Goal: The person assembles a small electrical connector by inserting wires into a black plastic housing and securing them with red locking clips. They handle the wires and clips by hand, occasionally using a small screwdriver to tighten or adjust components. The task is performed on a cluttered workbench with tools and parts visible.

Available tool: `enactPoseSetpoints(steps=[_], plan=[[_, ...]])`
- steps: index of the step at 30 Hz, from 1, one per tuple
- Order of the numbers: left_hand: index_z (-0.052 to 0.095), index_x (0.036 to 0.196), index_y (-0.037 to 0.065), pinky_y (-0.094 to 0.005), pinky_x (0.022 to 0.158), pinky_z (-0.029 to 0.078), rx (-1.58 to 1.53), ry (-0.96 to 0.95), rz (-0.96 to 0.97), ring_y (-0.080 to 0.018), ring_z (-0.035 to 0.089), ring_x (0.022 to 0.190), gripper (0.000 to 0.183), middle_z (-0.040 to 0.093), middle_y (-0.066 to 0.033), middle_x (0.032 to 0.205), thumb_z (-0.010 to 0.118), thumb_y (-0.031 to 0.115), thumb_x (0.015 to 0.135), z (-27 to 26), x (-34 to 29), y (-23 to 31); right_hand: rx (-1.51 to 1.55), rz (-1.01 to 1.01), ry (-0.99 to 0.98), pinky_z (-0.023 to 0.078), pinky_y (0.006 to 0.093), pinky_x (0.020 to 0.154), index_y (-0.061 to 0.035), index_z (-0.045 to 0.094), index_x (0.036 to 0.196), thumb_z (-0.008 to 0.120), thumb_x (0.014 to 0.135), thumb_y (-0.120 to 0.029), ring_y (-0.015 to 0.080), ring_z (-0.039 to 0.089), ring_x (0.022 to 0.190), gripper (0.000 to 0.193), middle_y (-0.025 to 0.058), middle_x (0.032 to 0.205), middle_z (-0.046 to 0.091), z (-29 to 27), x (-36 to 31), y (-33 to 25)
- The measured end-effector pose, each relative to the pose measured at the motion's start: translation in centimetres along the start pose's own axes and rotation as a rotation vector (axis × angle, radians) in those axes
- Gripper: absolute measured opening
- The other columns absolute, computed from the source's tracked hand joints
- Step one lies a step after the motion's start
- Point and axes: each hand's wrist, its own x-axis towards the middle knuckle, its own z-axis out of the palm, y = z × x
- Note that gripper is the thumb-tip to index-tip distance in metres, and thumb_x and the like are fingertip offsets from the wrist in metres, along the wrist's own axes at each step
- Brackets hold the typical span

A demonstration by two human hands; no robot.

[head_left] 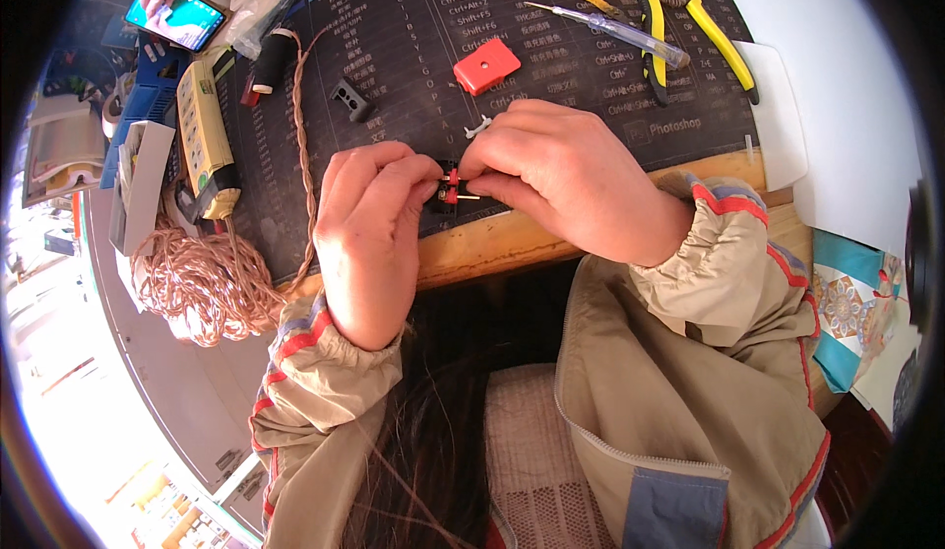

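Fingers of the left hand [376,216] and right hand [561,175] are pinched narrowly on a small black-and-red part [452,195], from its left and right. Just nearer than the part runs the worktop's [492,243] wooden edge. Just beyond the part lies a white piece [477,128]; farther, dark mat [413,86] shows between a black block [351,101], left of it, and a red housing [495,68]. Well right are a screwdriver [630,35] and pliers [722,45].

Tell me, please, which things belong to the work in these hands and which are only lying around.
Likely the work:
red-and-black part, between left hand and right hand
red block
black block
perhaps the screwdriver

Likely lying about:
phone
power strip
perhaps the brown cord bundle
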Motion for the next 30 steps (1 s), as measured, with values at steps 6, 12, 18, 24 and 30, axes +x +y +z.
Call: enactPoseSetpoints(steps=[6,12,18,24,30], plan=[[0.077,0.096,0.002,-0.0326,0.079,0.052,-0.257,-0.022,-0.181,-0.0216,0.065,0.088,0.019,0.065,-0.0084,0.097,0.077,-0.007,0.08,-0.4,-0.3,-0.8,0.004,0.019,-0.009,0.052,0.0407,0.071,-0.0039,0.069,0.095,0.078,0.083,-0.005,0.0307,0.063,0.083,0.015,0.0089,0.086,0.067,0.0,0.1,-0.1],[0.078,0.098,0.003,-0.0311,0.08,0.052,-0.324,-0.094,-0.169,-0.0204,0.066,0.088,0.02,0.066,-0.008,0.098,0.078,-0.004,0.08,-1.2,0.1,-1.8,0.017,0.025,-0.023,0.053,0.0398,0.071,-0.004,0.07,0.095,0.08,0.082,-0.004,0.0298,0.065,0.083,0.017,0.0085,0.088,0.069,-0.3,0.1,-0.1],[0.077,0.096,0.004,-0.0324,0.082,0.053,-0.268,-0.054,-0.189,-0.0222,0.067,0.091,0.018,0.067,-0.0088,0.1,0.078,-0.003,0.08,-0.9,-0.3,-1.2,0.007,0.038,-0.042,0.053,0.0389,0.07,-0.0042,0.071,0.096,0.081,0.081,-0.003,0.0291,0.065,0.083,0.018,0.0082,0.089,0.07,-0.5,0.2,-0.3],[0.075,0.095,0.002,-0.0329,0.084,0.054,-0.385,0.015,-0.165,-0.0237,0.069,0.093,0.017,0.072,-0.0101,0.1,0.077,-0.006,0.081,-0.7,-0.4,-1.9,0.017,0.037,-0.033,0.053,0.0383,0.07,-0.0045,0.072,0.096,0.081,0.08,-0.001,0.0282,0.065,0.082,0.019,0.008,0.089,0.07,-0.4,0.3,-0.3],[0.075,0.097,0.002,-0.0326,0.083,0.055,-0.486,0.017,-0.177,-0.0235,0.07,0.093,0.017,0.073,-0.0106,0.097,0.075,-0.007,0.082,-0.2,-0.4,-2.6,-0.001,0.065,-0.05,0.053,0.0375,0.07,-0.0045,0.072,0.095,0.082,0.079,0.0,0.0274,0.065,0.082,0.019,0.0075,0.088,0.071,-0.5,0.4,-0.6]])
